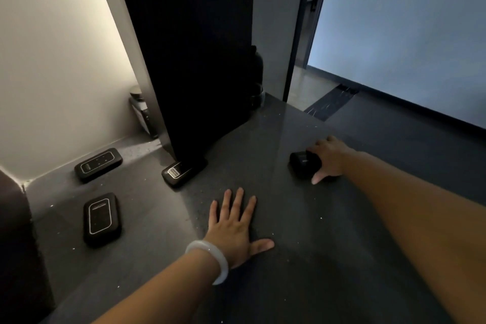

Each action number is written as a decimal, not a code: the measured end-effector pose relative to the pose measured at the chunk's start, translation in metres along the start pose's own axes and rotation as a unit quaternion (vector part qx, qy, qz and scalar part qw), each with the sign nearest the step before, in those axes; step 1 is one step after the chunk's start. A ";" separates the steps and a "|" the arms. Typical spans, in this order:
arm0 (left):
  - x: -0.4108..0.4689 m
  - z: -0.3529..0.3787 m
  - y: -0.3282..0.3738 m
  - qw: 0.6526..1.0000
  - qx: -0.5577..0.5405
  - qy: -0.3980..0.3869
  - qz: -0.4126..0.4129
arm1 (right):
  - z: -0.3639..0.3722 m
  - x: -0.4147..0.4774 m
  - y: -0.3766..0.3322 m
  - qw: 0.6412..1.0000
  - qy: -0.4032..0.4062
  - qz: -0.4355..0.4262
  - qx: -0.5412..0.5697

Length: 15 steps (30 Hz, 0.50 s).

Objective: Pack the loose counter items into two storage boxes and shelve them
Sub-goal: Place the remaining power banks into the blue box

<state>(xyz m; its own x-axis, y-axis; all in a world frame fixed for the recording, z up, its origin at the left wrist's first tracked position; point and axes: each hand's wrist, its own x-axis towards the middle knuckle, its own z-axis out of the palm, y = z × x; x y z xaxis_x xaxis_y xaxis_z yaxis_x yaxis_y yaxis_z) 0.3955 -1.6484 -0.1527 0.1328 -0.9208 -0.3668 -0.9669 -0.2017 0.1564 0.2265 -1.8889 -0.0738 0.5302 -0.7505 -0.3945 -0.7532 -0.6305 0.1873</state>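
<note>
Three flat black devices lie on the dark speckled counter [302,258]: one [99,164] by the back wall at the left, one [102,219] nearer me at the left, and one [181,172] at the foot of a dark upright panel. A fourth small black device [302,164] sits far right. My right hand [328,159] grips it, fingers curled over its far side and thumb at its near edge. My left hand [235,226], with a pale bangle on the wrist, rests flat on the counter with fingers spread and holds nothing.
A tall dark panel [189,60] stands at the back middle. Behind it a small dark appliance [142,110] sits in the lit corner. A dark bulky object [15,231] fills the left edge. The counter drops off at the right toward a floor and doorway [310,60].
</note>
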 end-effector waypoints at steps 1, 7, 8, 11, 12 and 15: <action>0.000 -0.001 0.001 1.000 0.000 -0.002 -0.002 | 0.005 -0.008 -0.003 1.000 0.007 0.006 0.016; 0.001 0.000 0.002 1.000 -0.004 0.000 -0.014 | 0.045 -0.072 -0.046 0.987 0.078 0.097 0.097; 0.000 0.000 0.002 1.000 -0.005 -0.002 -0.013 | 0.052 -0.084 -0.057 0.982 0.089 0.120 0.112; -0.001 0.000 0.004 1.000 -0.008 -0.003 -0.008 | 0.071 -0.122 -0.094 0.966 0.114 0.176 0.154; -0.001 0.000 0.005 1.000 -0.008 -0.003 -0.008 | 0.077 -0.135 -0.108 0.958 0.124 0.196 0.169; -0.002 0.000 0.007 1.000 -0.009 0.001 -0.006 | 0.092 -0.168 -0.149 0.931 0.150 0.270 0.197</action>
<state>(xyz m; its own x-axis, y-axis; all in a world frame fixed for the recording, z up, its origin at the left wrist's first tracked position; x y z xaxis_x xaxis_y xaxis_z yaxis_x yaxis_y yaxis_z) 0.3887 -1.6476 -0.1509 0.1456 -0.9186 -0.3675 -0.9609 -0.2197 0.1684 0.2136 -1.6510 -0.1187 0.0741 -0.9955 -0.0592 -0.9941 -0.0690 -0.0831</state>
